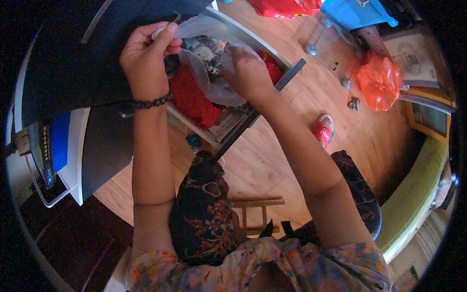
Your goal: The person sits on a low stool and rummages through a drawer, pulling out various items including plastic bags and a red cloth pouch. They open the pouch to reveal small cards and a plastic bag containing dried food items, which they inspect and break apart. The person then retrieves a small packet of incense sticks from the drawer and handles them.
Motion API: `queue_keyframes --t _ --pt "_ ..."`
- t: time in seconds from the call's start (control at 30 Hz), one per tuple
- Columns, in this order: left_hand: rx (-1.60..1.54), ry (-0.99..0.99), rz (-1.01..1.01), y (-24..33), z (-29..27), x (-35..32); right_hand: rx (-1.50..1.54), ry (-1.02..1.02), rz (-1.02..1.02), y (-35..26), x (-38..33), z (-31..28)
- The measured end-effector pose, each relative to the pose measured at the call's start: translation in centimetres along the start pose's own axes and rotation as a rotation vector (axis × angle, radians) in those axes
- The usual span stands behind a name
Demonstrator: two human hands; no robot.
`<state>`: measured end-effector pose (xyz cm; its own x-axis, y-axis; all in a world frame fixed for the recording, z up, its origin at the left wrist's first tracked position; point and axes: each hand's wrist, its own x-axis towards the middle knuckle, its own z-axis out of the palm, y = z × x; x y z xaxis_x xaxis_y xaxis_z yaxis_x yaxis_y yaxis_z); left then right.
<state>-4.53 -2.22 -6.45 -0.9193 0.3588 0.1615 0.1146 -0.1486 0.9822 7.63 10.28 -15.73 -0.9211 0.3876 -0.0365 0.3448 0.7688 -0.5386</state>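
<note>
1. Above the pulled-out drawer with a dark front panel (241, 131), your left hand (146, 56) pinches the edge of the translucent white plastic bag (224, 96) between thumb and fingers.
2. Your right hand (249, 75) is at the mouth of this bag, fingers bent; whether they hold something, I cannot tell, because the fingertips are partly hidden.
3. The bag is over the drawer, between your hands, near the bright red, soft-looking item (190, 97).
4. Concerning progress: drawer and bag are both open, so access seems done.
5. Small mixed items (206, 52) are inside the bag, so handling them seems not yet finished.
</note>
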Motion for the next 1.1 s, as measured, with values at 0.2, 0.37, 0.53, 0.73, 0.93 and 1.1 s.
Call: queue_keyframes --t 0.2,0.37,0.53,0.73,0.93,1.1 --pt "-0.008 -0.025 -0.041 -0.3 0.2 0.1 -0.193 0.042 -0.359 -2.0 5.3 4.6" --pt "-0.054 -0.027 -0.048 -0.2 -0.6 -0.2 -0.432 -0.161 -0.323 -3.8 7.0 4.2" --pt "-0.026 0.016 -0.027 0.0 -1.6 0.9 -0.013 -0.273 -0.242 -1.7 7.3 5.5" --pt "-0.009 0.048 -0.01 -0.3 -2.8 1.2 0.246 -0.083 -0.182 -0.7 5.1 2.7" --pt "-0.034 0.04 0.002 -0.6 -3.0 1.0 -0.218 -0.29 -0.115 1.8 6.6 1.4" --pt "0.056 0.01 -0.05 0.0 -2.1 0.7 -0.409 -0.091 -0.332 6.9 7.6 4.6"
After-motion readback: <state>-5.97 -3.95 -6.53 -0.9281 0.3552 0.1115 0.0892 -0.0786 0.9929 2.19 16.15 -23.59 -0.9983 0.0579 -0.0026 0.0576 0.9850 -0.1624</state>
